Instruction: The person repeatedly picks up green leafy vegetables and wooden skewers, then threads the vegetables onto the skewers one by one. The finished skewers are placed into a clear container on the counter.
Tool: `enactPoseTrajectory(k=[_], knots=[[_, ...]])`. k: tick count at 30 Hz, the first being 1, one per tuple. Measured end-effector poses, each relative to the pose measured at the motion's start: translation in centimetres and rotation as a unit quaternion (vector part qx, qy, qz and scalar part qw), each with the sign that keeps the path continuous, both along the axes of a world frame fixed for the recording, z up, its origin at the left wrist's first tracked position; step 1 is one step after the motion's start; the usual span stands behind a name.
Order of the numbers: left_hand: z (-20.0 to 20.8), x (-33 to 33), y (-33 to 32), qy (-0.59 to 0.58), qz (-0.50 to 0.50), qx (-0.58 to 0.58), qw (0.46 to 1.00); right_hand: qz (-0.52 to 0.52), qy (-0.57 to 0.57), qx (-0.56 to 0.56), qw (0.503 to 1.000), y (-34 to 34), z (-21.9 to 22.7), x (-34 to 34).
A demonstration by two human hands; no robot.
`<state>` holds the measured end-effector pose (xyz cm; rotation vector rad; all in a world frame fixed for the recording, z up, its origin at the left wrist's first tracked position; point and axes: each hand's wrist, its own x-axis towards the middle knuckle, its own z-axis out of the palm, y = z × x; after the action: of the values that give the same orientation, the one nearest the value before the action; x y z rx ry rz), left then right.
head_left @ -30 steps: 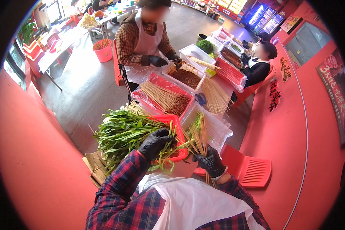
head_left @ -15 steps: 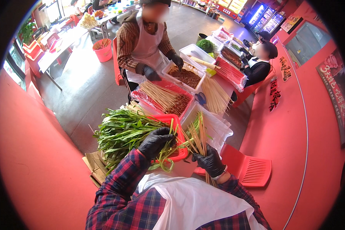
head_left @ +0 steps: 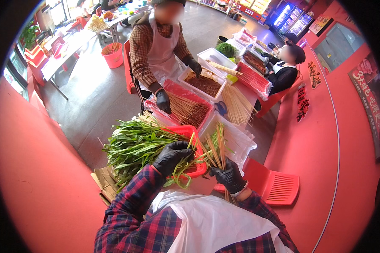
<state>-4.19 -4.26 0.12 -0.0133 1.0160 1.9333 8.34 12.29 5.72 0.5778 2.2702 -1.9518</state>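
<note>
The white apron (head_left: 211,215) is nearest. Ahead of it, just right of the red basket (head_left: 201,168), the worker's black-gloved right hand (head_left: 229,175) is closed round a bundle of bamboo skewers (head_left: 218,154). The left hand (head_left: 173,158), gloved too, is curled nearly shut at the basket's near side, thin green stems (head_left: 181,176) between its fingers. A red chair (head_left: 280,185) stands to the basket's right, and the leafy greens (head_left: 139,147) sprawl in a heap over its left side.

Just beyond the basket I see a red, plastic-lined tray (head_left: 175,87) of loaded skewers (head_left: 197,114). A co-worker's gloved hand (head_left: 163,101) is over their bare ends; whether it grips any, I can't tell. Farther past the basket sits a white tub (head_left: 214,99) of brown pieces. Well beyond, a red bucket (head_left: 112,61) is off left of the basket, and lit drinks coolers (head_left: 293,21) glow far to its right.
</note>
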Motion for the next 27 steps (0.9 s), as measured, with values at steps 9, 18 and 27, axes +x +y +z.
enactPoseTrajectory(k=[9, 18, 27], knots=[[-0.1, 0.0, -0.8, -0.004, -0.040, 0.034, 0.999, -0.016, -0.030, -0.044, 0.998, 0.3, 0.0, 0.4], [0.3, 0.4, -0.5, -0.004, 0.001, 0.002, 1.000, -0.009, -0.044, -0.047, 0.998, 0.4, -0.3, 0.4], [0.8, 1.0, -0.3, 0.056, 0.034, -0.036, 0.997, -0.001, -0.029, -0.029, 0.999, 0.4, -0.7, 0.5]])
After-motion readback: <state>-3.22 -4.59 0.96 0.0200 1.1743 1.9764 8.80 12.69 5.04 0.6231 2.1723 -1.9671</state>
